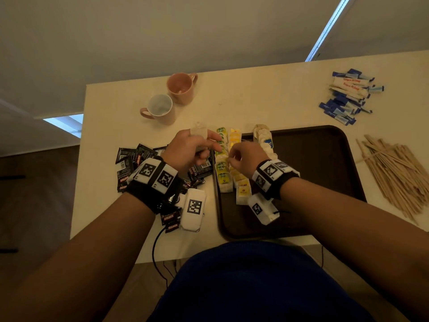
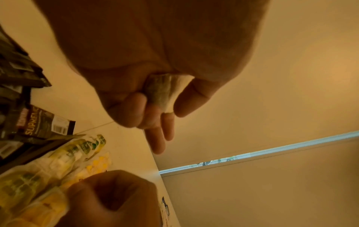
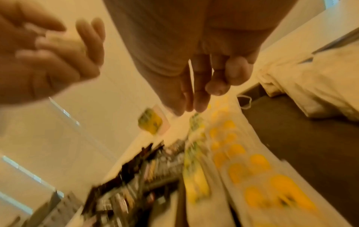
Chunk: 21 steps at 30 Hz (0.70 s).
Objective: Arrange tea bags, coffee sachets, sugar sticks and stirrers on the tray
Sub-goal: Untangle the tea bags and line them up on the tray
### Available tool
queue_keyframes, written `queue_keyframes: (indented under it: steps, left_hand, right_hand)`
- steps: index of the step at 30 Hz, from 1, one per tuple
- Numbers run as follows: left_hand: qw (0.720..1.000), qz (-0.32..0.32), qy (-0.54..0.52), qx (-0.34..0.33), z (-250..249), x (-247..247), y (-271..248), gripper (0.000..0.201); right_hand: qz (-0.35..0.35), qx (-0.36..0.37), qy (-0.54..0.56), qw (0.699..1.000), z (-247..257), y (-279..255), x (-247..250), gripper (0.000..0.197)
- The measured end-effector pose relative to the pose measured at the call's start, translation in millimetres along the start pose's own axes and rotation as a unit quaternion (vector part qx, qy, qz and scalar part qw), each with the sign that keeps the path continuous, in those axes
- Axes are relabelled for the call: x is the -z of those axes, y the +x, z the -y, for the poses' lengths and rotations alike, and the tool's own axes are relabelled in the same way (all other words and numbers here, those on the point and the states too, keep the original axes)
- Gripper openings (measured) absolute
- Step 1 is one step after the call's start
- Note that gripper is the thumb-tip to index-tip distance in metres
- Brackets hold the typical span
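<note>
My left hand (image 1: 199,145) hovers over the table just left of the tray (image 1: 313,159) and pinches a plain tea bag (image 1: 198,131) between thumb and fingers; the left wrist view shows the tea bag (image 2: 161,93) wedged there. A thin string (image 2: 97,127) runs down from it, and a green-yellow tag (image 3: 152,124) dangles blurred. My right hand (image 1: 232,158) is close beside it, over the tea bag rows, thumb and fingertips pressed together, seemingly on that string. Rows of green-tagged (image 1: 222,168), yellow-tagged (image 1: 241,182) and white tea bags (image 1: 264,140) lie along the tray's left side.
Black coffee sachets (image 1: 130,159) are heaped left of the tray, partly under my left wrist. Blue-and-white sugar sticks (image 1: 348,96) lie at the far right, wooden stirrers (image 1: 394,173) right of the tray. Two pink mugs (image 1: 182,87) (image 1: 160,109) stand behind my left hand.
</note>
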<state>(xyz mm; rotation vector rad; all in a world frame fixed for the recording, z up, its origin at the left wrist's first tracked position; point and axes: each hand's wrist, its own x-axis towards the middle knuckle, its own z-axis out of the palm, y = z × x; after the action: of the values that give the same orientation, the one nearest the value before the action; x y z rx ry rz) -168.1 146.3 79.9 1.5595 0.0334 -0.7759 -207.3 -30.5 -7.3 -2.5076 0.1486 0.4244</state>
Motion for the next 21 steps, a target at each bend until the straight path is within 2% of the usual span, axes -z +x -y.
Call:
queue_keyframes:
  steps: [3, 5, 7, 9, 12, 14, 16, 19, 21]
  left_hand:
    - [1.0, 0.023, -0.004, 0.018, -1, 0, -4, 0.04]
    - [0.999, 0.039, 0.005, 0.022, -2, -1, -7, 0.041]
    - [0.998, 0.061, 0.015, 0.028, -4, -1, -11, 0.031]
    - [0.995, 0.088, 0.028, 0.034, -6, -1, -15, 0.021]
    - [0.991, 0.118, 0.047, 0.044, -11, -5, -19, 0.025]
    - [0.99, 0.126, 0.048, 0.047, -13, -6, -20, 0.023]
    - [0.994, 0.095, 0.043, 0.028, -12, -4, -18, 0.017]
    - [0.999, -0.012, 0.038, -0.017, -10, 4, -13, 0.013]
    - [0.997, -0.055, 0.036, -0.047, -9, 8, -9, 0.014]
  right_hand:
    - [-0.09, 0.033, 0.088, 0.991, 14, -1, 28, 0.014]
    - [-0.109, 0.068, 0.165, 0.978, 28, -4, 48, 0.016]
    - [-0.083, 0.126, 0.222, 0.963, 42, -8, 64, 0.016]
    - [-0.045, 0.171, 0.22, 0.959, 52, -11, 74, 0.018]
    - [-0.018, 0.189, 0.21, 0.959, 60, -16, 80, 0.016]
    - [-0.032, 0.177, 0.239, 0.954, 61, -20, 85, 0.011]
    - [-0.061, 0.158, 0.269, 0.948, 62, -25, 93, 0.006]
    - [-0.094, 0.137, 0.268, 0.949, 60, -29, 106, 0.005]
    - [-0.107, 0.129, 0.26, 0.951, 58, -30, 113, 0.007]
